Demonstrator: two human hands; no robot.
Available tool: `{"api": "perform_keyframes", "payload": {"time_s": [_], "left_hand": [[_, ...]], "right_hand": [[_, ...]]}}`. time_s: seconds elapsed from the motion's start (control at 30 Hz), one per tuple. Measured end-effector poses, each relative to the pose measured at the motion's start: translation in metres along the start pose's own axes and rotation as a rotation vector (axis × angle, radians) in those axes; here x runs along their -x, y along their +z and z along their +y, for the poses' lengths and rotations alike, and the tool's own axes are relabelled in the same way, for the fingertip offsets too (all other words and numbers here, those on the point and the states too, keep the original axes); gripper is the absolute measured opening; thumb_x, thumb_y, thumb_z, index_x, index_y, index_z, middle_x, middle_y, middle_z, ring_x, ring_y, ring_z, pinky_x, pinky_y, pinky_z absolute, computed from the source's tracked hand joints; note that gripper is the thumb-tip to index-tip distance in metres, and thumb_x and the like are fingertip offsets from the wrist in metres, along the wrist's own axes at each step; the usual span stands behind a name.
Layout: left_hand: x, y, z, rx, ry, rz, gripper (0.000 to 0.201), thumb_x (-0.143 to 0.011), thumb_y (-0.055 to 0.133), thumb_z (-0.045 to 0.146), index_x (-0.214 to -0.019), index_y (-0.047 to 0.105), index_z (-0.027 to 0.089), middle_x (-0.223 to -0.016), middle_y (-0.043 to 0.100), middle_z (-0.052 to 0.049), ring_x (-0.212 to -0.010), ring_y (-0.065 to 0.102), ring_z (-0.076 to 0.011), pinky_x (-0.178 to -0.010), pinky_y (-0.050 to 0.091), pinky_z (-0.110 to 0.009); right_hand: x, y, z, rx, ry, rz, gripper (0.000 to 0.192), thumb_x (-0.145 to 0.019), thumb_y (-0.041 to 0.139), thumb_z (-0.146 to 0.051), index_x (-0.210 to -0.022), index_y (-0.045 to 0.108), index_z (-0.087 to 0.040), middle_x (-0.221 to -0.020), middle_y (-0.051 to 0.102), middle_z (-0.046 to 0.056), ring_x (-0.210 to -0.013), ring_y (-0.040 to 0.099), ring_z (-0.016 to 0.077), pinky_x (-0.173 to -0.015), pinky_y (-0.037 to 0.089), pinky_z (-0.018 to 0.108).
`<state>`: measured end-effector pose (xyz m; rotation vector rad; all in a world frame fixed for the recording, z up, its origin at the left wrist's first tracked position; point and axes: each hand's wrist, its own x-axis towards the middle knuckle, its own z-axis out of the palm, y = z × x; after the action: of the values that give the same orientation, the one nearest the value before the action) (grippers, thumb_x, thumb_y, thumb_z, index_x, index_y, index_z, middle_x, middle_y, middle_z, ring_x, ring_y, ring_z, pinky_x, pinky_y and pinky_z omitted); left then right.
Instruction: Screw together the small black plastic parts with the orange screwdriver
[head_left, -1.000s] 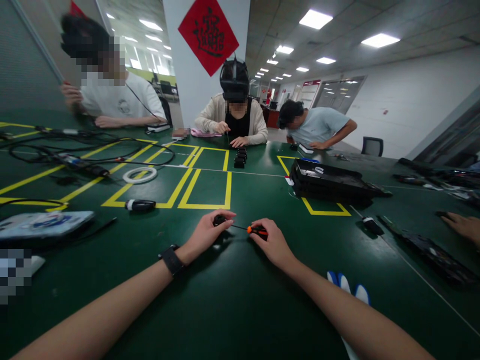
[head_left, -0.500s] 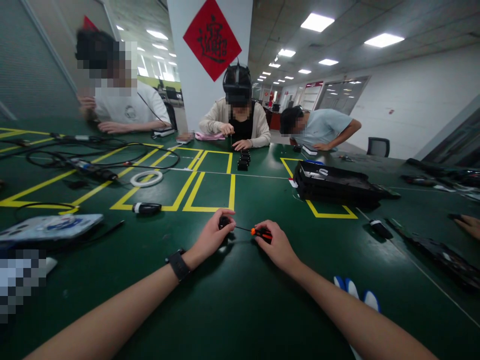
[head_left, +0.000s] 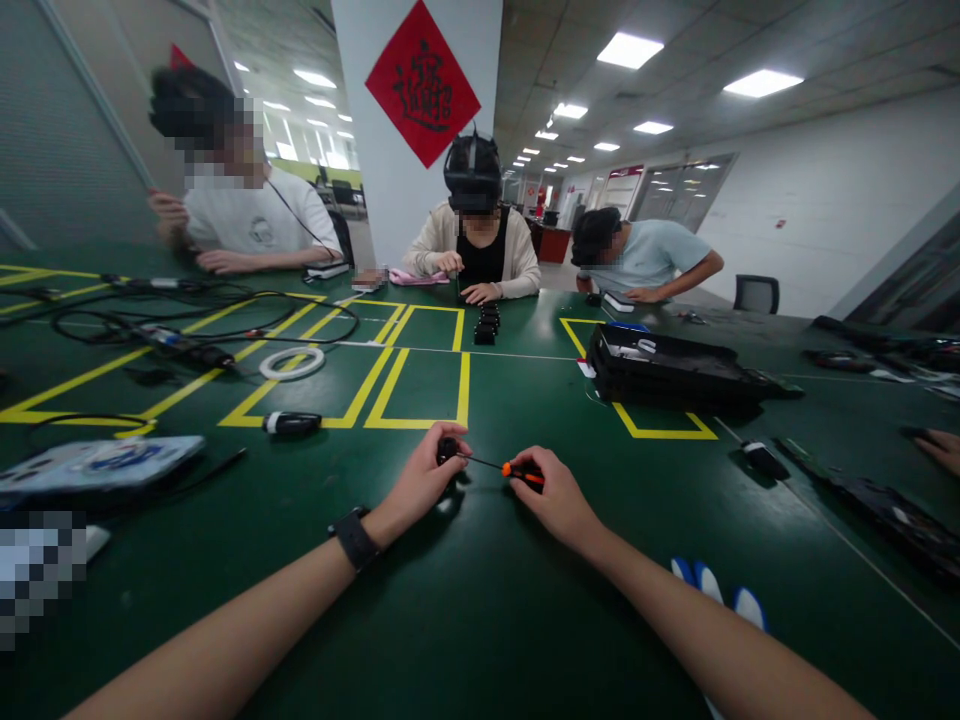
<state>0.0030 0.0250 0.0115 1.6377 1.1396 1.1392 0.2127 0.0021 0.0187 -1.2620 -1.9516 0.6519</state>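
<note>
1. The small black part sits on the green bench near the middle of our view, pinched under the fingers of our left hand – they are closed around it, thumb below and forefinger over the top.
2. The screwdriver lies just right of the part. Its long axis runs almost level, left to right, thin shaft aimed at the part and tip meeting it or nearly so – we cannot tell which.
3. Our right hand is wrapped on the orange-and-black handle, fingers closed.
4. Both hands are close together; the left is the nearer one to the part.
5. Ahead lie the yellow floor-tape boxes, a black cylinder to the left, a black tray to the right.
6. Bare green surface lies around the hands; blue-and-white glove tips sit by our right forearm.
7. Three other people work at the far edge, well apart from us.
</note>
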Motion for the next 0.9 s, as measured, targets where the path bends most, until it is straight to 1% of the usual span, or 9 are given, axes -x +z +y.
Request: {"api": "perform_keyframes", "payload": {"time_s": [0.1,0.2,0.27,0.37,0.47,0.63,0.73,0.8,0.9], "left_hand": [[-0.0001,-0.0005,0.0003,-0.013,0.003,-0.002,0.033,-0.075,0.050,0.022,-0.107,0.047,0.021,-0.089,0.057,-0.002,-0.083,0.056,-0.0145,-0.081,0.042,-0.032],[-0.0001,-0.0013,0.0009,-0.044,0.003,0.008,0.029,-0.076,0.051,0.028,-0.104,0.049,0.021,-0.090,0.058,-0.002,-0.084,0.056,-0.0149,-0.081,0.041,-0.031],[0.0000,-0.0016,0.0007,-0.066,0.009,0.021,0.026,-0.077,0.051,0.031,-0.101,0.051,0.021,-0.092,0.057,-0.002,-0.084,0.056,-0.0150,-0.080,0.042,-0.030],[0.0004,-0.0016,0.0003,-0.072,0.009,0.017,0.025,-0.078,0.051,0.035,-0.098,0.052,0.020,-0.094,0.057,-0.002,-0.079,0.056,-0.0140,-0.077,0.043,-0.030],[0.0013,-0.0015,0.0014,-0.069,0.008,-0.005,0.026,-0.079,0.049,0.037,-0.099,0.050,0.020,-0.093,0.056,-0.002,-0.075,0.057,-0.0131,-0.074,0.044,-0.030],[0.0006,-0.0011,0.0024,-0.095,0.029,-0.016,0.026,-0.081,0.048,0.038,-0.099,0.049,0.019,-0.091,0.056,-0.001,-0.075,0.056,-0.0128,-0.073,0.044,-0.029],[-0.0012,-0.0008,-0.0004,-0.138,0.063,0.009,0.025,-0.080,0.050,0.036,-0.097,0.050,0.019,-0.093,0.056,-0.002,-0.080,0.054,-0.0137,-0.077,0.043,-0.031],[-0.0018,-0.0008,-0.0028,-0.148,0.079,0.022,0.024,-0.079,0.050,0.035,-0.097,0.050,0.019,-0.093,0.056,-0.002,-0.083,0.053,-0.0141,-0.079,0.042,-0.031],[-0.0014,-0.0008,-0.0049,-0.134,0.071,0.024,0.024,-0.079,0.051,0.034,-0.098,0.050,0.019,-0.092,0.056,-0.002,-0.082,0.053,-0.0141,-0.078,0.042,-0.031]], "right_hand": [[-0.0011,0.0000,0.0004,0.000,-0.031,0.002,0.018,-0.084,0.047,-0.023,-0.096,0.060,-0.020,-0.096,0.057,0.006,-0.093,0.051,0.0178,-0.085,0.040,0.035],[-0.0024,0.0004,0.0010,0.010,-0.056,-0.004,0.021,-0.087,0.042,-0.021,-0.089,0.062,-0.018,-0.097,0.056,0.006,-0.096,0.050,0.0176,-0.089,0.037,0.036],[-0.0024,0.0009,0.0012,0.010,-0.060,-0.011,0.019,-0.086,0.043,-0.020,-0.086,0.062,-0.018,-0.096,0.056,0.006,-0.095,0.050,0.0175,-0.088,0.038,0.036],[-0.0011,0.0020,0.0014,0.009,-0.041,0.003,0.013,-0.082,0.049,-0.019,-0.091,0.059,-0.019,-0.095,0.056,0.005,-0.091,0.051,0.0170,-0.083,0.040,0.034],[0.0001,0.0027,0.0014,0.009,-0.009,0.020,0.016,-0.078,0.055,-0.020,-0.094,0.057,-0.019,-0.094,0.056,0.004,-0.088,0.051,0.0168,-0.080,0.041,0.034],[-0.0008,0.0016,0.0009,0.036,-0.016,0.005,0.020,-0.084,0.049,-0.025,-0.101,0.057,-0.019,-0.100,0.055,0.006,-0.095,0.050,0.0173,-0.085,0.040,0.034],[-0.0016,0.0012,0.0011,0.062,-0.055,-0.024,0.020,-0.086,0.044,-0.024,-0.095,0.061,-0.019,-0.100,0.056,0.006,-0.098,0.049,0.0170,-0.089,0.037,0.034],[-0.0013,0.0016,0.0012,0.059,-0.068,-0.027,0.018,-0.085,0.046,-0.023,-0.092,0.061,-0.019,-0.099,0.056,0.005,-0.097,0.049,0.0167,-0.089,0.038,0.034],[0.0000,0.0025,0.0008,0.046,-0.055,0.002,0.015,-0.080,0.054,-0.021,-0.094,0.059,-0.020,-0.098,0.056,0.005,-0.093,0.050,0.0168,-0.085,0.040,0.033]]}}
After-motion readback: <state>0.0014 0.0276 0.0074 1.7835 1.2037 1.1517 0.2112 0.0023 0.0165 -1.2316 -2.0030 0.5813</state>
